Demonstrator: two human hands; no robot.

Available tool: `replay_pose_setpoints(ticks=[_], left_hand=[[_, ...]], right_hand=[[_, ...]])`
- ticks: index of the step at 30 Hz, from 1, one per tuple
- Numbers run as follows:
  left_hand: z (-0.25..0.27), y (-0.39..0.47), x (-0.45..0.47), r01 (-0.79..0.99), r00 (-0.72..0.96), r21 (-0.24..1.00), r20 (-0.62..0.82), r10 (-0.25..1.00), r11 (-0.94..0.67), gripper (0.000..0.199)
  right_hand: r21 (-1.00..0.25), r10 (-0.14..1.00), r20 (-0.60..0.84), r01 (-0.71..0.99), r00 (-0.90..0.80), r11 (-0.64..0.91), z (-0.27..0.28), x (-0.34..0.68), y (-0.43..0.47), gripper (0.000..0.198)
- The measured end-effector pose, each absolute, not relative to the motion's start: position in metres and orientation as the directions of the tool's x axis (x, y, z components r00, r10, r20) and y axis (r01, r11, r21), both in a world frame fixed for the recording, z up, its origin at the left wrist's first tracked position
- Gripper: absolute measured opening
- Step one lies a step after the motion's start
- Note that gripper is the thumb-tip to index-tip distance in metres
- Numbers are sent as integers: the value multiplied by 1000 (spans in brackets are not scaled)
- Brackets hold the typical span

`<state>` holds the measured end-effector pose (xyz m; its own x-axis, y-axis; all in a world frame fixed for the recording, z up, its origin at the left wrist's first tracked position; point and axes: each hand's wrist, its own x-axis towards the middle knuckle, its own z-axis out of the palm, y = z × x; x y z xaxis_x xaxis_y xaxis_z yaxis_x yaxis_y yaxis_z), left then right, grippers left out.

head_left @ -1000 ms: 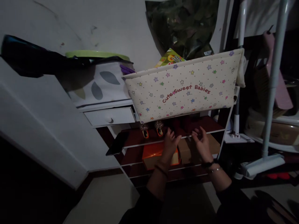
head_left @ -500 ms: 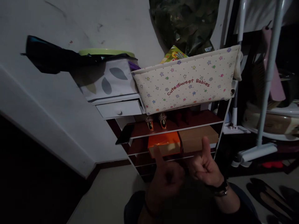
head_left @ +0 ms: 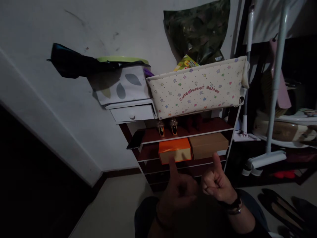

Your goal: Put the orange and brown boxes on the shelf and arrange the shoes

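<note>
My left hand (head_left: 179, 191) is low in the middle, in deep shadow. One digit points up before the orange box (head_left: 175, 148), and the rest curl in with nothing visible in them. To its right is my right hand (head_left: 216, 185), better lit, with a watch or bracelet on the wrist. It too has one digit raised, the others folded into the palm, below the brown cardboard box (head_left: 209, 145). Both hands are apart from each other and appear clear of the boxes, which sit side by side on a shelf of the dark red rack (head_left: 214, 125).
Shoes with glittery ornaments (head_left: 173, 128) stand on the upper shelf, near a phone-like dark slab (head_left: 135, 140). Above are a white drawer (head_left: 132, 113), a leaf-patterned box (head_left: 121, 84) and a star-printed fabric basket (head_left: 198, 89). A squeegee-like mop (head_left: 268, 158) and black flats (head_left: 279, 208) are at right.
The view has shifted slightly, so the rack shows a little further back. Both hands keep nearly the same pose, with the left one slightly further right.
</note>
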<state>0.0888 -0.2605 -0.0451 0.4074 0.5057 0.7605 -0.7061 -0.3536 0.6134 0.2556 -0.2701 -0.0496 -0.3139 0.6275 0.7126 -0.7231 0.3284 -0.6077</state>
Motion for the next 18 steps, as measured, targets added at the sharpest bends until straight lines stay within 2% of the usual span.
replay_pose_setpoints(ticks=[9, 13, 15, 18], left_hand=[[-57, -263, 83, -639, 425, 667, 721, 547, -383, 127], [-67, -262, 80, -657, 424, 673, 703, 571, -341, 124], [-78, -258, 77, -642, 425, 711, 642, 638, -287, 124], [-107, -245, 74, -585, 384, 802, 403, 831, -119, 115]], right_hand=[[-634, 652, 694, -690, -306, 350, -54, 260, -275, 91], [-676, 718, 634, -657, -288, 333, -64, 267, -277, 93], [-707, 796, 559, -636, -234, 309, -73, 272, -273, 94], [-756, 904, 409, -601, -123, 261, -98, 279, -259, 89]])
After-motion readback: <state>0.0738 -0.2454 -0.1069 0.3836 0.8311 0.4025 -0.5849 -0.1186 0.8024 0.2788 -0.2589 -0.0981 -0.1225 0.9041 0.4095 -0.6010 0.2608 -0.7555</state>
